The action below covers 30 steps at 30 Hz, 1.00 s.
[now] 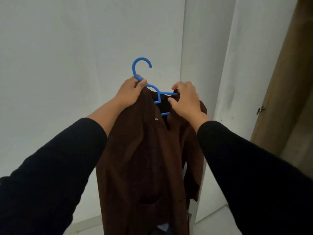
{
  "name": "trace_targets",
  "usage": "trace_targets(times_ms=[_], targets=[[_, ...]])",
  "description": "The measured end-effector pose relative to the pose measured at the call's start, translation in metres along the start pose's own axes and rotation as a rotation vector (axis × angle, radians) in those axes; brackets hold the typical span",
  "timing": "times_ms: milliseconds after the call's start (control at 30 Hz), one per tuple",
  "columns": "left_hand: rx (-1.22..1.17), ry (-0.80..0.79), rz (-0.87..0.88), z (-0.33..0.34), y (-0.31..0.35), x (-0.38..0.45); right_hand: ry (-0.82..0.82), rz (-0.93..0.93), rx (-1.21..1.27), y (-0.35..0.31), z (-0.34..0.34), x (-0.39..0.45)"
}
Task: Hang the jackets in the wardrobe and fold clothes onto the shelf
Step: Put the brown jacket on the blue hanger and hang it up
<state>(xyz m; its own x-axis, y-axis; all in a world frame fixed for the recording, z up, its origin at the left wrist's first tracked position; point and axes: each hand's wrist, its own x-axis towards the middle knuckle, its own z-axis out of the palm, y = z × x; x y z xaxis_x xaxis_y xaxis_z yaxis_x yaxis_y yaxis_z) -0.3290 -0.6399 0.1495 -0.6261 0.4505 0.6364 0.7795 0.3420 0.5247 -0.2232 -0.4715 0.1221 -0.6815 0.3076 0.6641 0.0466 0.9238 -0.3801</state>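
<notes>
The left hand (131, 92) is curled round the neck of a blue plastic hanger (158, 94), just under the hook, and it also bunches the left shoulder of a brown jacket (144, 158) against the hanger. The hook rises above this hand with its opening turned to the right. The hanger's bar runs from the left hand across to the right and slightly downward, with a lower blue rail showing inside the jacket's dark collar opening. The jacket hangs straight down from the hanger, its long axis vertical, its body between the two black sleeves (50, 167) of the person and its hem out of view at the bottom edge. The right hand (184, 100) pinches the jacket's collar and the right end of the hanger bar between thumb and fingers. Behind everything stands a plain white wall (67, 48); further right a white upright panel (225, 82) and then a brown wooden door (284, 82) with a small metal hinge (260, 109). Pale floor tiles (216, 221) show at the bottom
</notes>
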Motion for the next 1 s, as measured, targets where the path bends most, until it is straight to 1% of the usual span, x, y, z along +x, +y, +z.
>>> trace_targets(times_ms=[67,100,167,233,267,333,400,467,533,600,667,767,833,867,933,1000], targets=[[-0.055,-0.028,0.041,-0.001,0.005,0.001,-0.021,-0.010,-0.179,0.003,-0.003,0.004],[-0.081,-0.037,0.064,0.001,0.009,0.003,-0.044,-0.001,-0.209,0.003,-0.005,0.006],[-0.126,-0.049,0.102,0.005,0.014,0.007,-0.080,0.029,-0.166,0.004,-0.008,0.009],[-0.151,-0.078,0.132,0.009,0.015,0.012,-0.052,0.067,-0.073,0.005,-0.017,0.008],[-0.154,-0.092,0.156,0.011,0.014,0.015,-0.033,0.081,-0.096,0.007,-0.022,0.008],[-0.142,-0.110,0.197,0.013,0.010,0.019,-0.052,0.140,-0.304,0.017,-0.034,0.007],[-0.130,-0.126,0.220,0.016,0.008,0.021,-0.141,0.218,-0.504,0.027,-0.042,0.004],[-0.101,-0.154,0.243,0.022,0.012,0.023,-0.179,0.266,-0.566,0.028,-0.045,0.000],[-0.065,-0.173,0.266,0.029,0.017,0.023,-0.167,0.319,-0.576,0.023,-0.046,-0.003],[-0.065,-0.171,0.260,0.036,0.019,0.025,-0.112,0.419,-0.493,0.020,-0.049,-0.004],[-0.080,-0.166,0.243,0.043,0.020,0.026,-0.070,0.481,-0.338,0.019,-0.050,-0.002],[-0.092,-0.171,0.234,0.057,0.025,0.027,-0.072,0.442,-0.062,0.012,-0.044,-0.006],[-0.103,-0.177,0.238,0.066,0.030,0.028,-0.117,0.422,0.156,0.008,-0.043,-0.011],[-0.112,-0.180,0.237,0.069,0.032,0.028,-0.154,0.413,0.220,0.008,-0.045,-0.014],[-0.155,-0.184,0.229,0.077,0.035,0.030,-0.226,0.384,0.245,0.012,-0.052,-0.019],[-0.214,-0.186,0.207,0.085,0.038,0.030,-0.230,0.362,0.225,0.021,-0.058,-0.023]])
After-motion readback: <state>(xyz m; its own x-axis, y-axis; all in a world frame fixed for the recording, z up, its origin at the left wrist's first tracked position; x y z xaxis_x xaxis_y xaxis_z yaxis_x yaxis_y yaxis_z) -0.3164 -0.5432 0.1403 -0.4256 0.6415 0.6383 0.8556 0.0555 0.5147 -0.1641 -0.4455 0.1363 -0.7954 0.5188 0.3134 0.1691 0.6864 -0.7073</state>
